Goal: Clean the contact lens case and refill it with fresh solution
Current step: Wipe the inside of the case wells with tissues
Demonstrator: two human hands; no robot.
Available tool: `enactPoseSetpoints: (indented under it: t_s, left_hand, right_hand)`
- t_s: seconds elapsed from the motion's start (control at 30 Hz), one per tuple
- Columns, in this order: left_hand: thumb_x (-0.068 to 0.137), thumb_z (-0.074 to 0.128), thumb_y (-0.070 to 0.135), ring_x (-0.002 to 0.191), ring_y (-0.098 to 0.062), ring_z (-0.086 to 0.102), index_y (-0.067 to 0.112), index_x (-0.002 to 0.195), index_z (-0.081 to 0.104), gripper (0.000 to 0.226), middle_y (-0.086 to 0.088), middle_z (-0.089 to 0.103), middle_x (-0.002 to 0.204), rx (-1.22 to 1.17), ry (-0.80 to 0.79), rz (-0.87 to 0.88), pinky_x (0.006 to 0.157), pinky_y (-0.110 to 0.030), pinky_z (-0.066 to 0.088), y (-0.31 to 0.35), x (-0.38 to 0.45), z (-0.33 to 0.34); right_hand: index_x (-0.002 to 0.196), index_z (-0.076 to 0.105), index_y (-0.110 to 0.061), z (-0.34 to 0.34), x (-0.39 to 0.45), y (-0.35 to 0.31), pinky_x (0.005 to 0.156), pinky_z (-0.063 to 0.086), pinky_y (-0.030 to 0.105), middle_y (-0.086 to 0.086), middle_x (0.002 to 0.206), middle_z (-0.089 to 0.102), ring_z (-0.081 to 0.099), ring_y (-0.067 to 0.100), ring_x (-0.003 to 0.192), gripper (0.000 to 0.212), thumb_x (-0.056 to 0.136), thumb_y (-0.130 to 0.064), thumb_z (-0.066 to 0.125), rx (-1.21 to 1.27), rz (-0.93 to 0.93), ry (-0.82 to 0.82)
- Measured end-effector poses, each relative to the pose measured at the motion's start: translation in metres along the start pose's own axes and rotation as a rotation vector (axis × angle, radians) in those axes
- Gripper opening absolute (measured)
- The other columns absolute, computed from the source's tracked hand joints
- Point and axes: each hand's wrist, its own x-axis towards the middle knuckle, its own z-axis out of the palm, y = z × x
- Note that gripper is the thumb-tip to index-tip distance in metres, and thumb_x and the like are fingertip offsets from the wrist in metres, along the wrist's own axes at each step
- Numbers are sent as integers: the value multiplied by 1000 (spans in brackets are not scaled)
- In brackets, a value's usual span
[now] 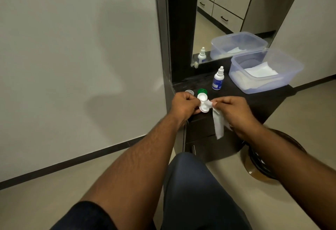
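My left hand (183, 105) grips the white contact lens case (257, 102) by its left side, just above the front of the dark counter (254, 100). Both wells of the case face up with no caps on. My right hand (234, 110) pinches a white tissue (219, 120); its tip touches the right edge of the case and the rest hangs down. A green cap (202, 91) lies just behind the case. A pale cap (189, 91) lies to the left, behind my left hand. The solution bottle (217, 80), white with a blue label, stands capped farther back.
A clear plastic tub (291, 77) with white tissues in it sits at the back right of the counter. A mirror (227, 20) rises behind the counter. A plain wall (81, 47) is at the left. A round bin (263, 160) stands on the floor at the right.
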Motion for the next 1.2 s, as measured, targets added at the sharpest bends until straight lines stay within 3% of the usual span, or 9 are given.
enactPoseSetpoints:
  t_s: [0.1,0.2,0.27,0.4,0.47,0.53,0.7,0.8,1.2]
  left_hand:
    - [83,66,-2,67,-15,68,7,71,64,16,-11,66,78,17,-16,2,66,-27,60,2,-1,-2]
    - [82,66,-4,64,-14,66,4,72,65,12,-11,66,74,2,-25,17,61,-23,58,3,-2,-3]
    - [81,66,-4,64,-15,66,3,72,66,12,-11,66,74,13,-27,27,63,-25,59,2,-3,-4]
    - [82,67,-3,69,-17,68,4,73,67,11,-12,68,78,48,4,29,67,-29,60,3,-4,-1]
    - [81,66,-5,70,-19,68,6,65,64,19,-13,66,78,5,34,21,70,-33,60,1,-2,0]
    - [81,67,-4,72,-21,68,7,64,63,21,-14,67,80,1,43,17,72,-35,60,0,0,1]
    - [81,67,-4,71,-19,69,5,69,64,16,-15,67,81,-17,25,7,66,-28,60,0,-1,0]
    - [82,66,-4,67,-16,67,3,72,63,13,-14,66,78,-10,-1,-4,59,-22,58,4,-3,-1]
    - [83,66,-2,67,-17,68,-1,79,67,4,-15,69,83,16,34,-38,63,-28,61,7,-3,0]
  right_hand:
    - [102,73,-10,6,5,1,80,46,26,1,94,67,61,14,88,18,88,-13,63,-424,-304,-63]
    - [101,73,-9,17,9,3,72,42,27,7,93,63,55,15,81,19,90,-16,59,-761,-465,-53]
    - [101,72,-9,18,10,1,71,40,26,8,96,64,54,14,81,20,90,-17,58,-796,-458,-99]
    - [99,74,-10,-1,25,-27,76,48,28,5,98,71,62,13,83,20,89,-19,60,-865,-318,-385]
    - [100,73,-11,-10,32,-38,77,51,30,4,99,71,63,14,85,19,88,-17,59,-915,-367,-328]
    - [102,72,-11,-16,31,-38,79,49,28,0,98,68,62,13,87,19,89,-14,58,-793,-407,-212]
    - [101,73,-14,-12,18,-6,78,44,16,-3,98,71,62,4,90,17,86,-14,65,-462,-309,-136]
    - [98,73,-15,-4,18,2,82,47,21,-3,96,71,62,5,90,14,86,-15,66,-365,-228,-75]
    - [83,70,-10,16,22,-4,79,55,35,3,84,68,63,15,82,6,82,-15,67,-533,-113,-27]
